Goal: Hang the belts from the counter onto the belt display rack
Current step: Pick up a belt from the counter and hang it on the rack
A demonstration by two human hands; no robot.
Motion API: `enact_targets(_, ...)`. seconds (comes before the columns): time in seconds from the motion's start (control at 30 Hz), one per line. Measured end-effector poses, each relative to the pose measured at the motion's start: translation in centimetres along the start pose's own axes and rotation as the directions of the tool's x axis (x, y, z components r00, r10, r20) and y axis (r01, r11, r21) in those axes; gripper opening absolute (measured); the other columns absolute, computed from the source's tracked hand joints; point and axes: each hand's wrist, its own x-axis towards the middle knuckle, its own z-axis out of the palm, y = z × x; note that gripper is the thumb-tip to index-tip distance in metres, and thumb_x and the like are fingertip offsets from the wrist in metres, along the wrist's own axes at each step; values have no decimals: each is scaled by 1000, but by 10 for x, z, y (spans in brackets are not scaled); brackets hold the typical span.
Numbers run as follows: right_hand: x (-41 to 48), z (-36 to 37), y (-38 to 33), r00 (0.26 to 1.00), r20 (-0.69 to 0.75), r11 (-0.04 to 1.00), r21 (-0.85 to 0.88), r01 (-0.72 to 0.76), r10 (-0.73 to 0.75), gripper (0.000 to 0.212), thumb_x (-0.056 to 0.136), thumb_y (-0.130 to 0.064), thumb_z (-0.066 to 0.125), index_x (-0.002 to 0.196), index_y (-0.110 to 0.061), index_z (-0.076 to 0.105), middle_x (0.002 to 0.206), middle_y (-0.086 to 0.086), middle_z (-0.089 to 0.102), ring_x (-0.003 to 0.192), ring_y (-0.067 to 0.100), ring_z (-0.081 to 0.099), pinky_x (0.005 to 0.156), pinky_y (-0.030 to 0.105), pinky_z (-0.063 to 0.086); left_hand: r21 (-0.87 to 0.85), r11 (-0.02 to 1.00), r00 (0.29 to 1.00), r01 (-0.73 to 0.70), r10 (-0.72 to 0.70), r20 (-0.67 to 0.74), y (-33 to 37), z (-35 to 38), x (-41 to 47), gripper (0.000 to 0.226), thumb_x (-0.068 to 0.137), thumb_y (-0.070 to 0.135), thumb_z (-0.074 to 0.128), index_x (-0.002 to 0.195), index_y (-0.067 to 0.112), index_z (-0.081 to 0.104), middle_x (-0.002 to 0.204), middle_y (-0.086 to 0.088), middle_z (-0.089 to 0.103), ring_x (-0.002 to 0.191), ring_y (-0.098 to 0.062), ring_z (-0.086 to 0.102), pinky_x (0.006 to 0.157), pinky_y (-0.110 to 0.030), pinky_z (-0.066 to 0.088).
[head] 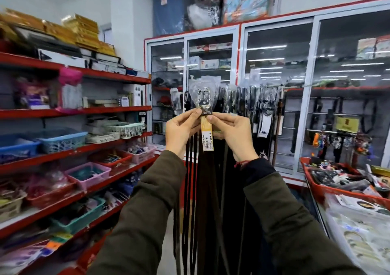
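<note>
I hold a dark brown belt (pixel 207 182) up at chest height, its strap hanging straight down between my forearms. Its metal buckle (pixel 203 99) sits in a clear plastic wrap above my fingers, and a yellow price tag (pixel 207 136) hangs just below them. My left hand (pixel 182 130) pinches the belt's top from the left and my right hand (pixel 232 132) pinches it from the right. Behind the buckle, the belt display rack (pixel 259 97) carries several dark belts in a row.
Red shelves (pixel 73 152) with coloured baskets line the left side. A glass-door cabinet (pixel 312 89) stands behind the rack. At the right a counter (pixel 358 228) holds packaged goods, with a red tray (pixel 329 188) of items at its far end. A narrow aisle runs between shelves and counter.
</note>
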Motion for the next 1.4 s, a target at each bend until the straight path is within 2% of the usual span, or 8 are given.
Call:
enact_targets(0.23,35,31,-13,1000,7,998,59,28,-29,26,83,-7,80,105,5,74,99,27,77,94,36,76,82,43,64,-48,998,999,-45,44,-19,25,-5,34,27,89,12,74,112,-2,73,96,-14,78,77,-15,77,69,-23,62)
enact_targets(0.43,47,42,-12,1000,20,990,140,-9,7,28,85,-6,79,108,8,73,101,26,76,75,21,73,63,24,62,-96,994,999,43,-45,-17,32,-11,52,22,89,16,76,106,1,75,90,-11,78,77,-18,75,73,-25,63)
enact_targets(0.57,52,44,-12,999,18,978,205,-42,39,31,84,-7,80,110,8,72,93,19,77,69,16,75,62,24,61,-118,987,994,105,-106,-6,36,-5,56,9,91,15,72,94,7,74,74,-3,79,63,-11,74,61,-19,61)
enact_targets(0.9,52,35,11,999,-27,994,112,-18,21,24,84,-9,80,105,-8,69,91,21,74,78,26,73,65,32,65,-86,976,979,199,-201,-15,12,-7,65,12,90,17,74,97,8,73,65,1,75,49,-5,68,48,-18,54)
enact_targets(1.07,59,25,28,994,-86,991,-116,60,-70,24,91,-6,71,115,-9,69,95,14,77,92,25,77,75,36,66,-34,994,994,100,-102,-46,-9,3,67,27,92,15,72,117,4,71,104,-14,76,91,-22,75,81,-27,62)
enact_targets(1.2,50,16,37,959,-99,870,-452,195,-266,27,97,-8,59,121,-15,69,112,2,74,98,15,71,92,35,60,266,957,979,-117,156,-132,-28,8,64,28,98,13,63,126,12,67,117,-9,72,107,-20,70,101,-35,56)
enact_targets(1.3,31,2,44,914,-57,748,-597,291,-401,27,99,-13,55,124,-17,64,122,-1,67,102,14,65,94,34,55,540,779,917,-320,398,-31,-43,10,39,43,103,14,51,145,17,50,142,-4,57,124,-13,57,103,-14,45)
enact_targets(1.4,13,-18,57,879,4,587,-743,321,-477,30,100,-18,51,130,-20,59,128,-1,61,119,19,58,101,38,50,727,512,837,-457,524,157,-63,9,10,52,103,17,44,154,22,37,163,0,34,153,-18,27,124,-33,25)
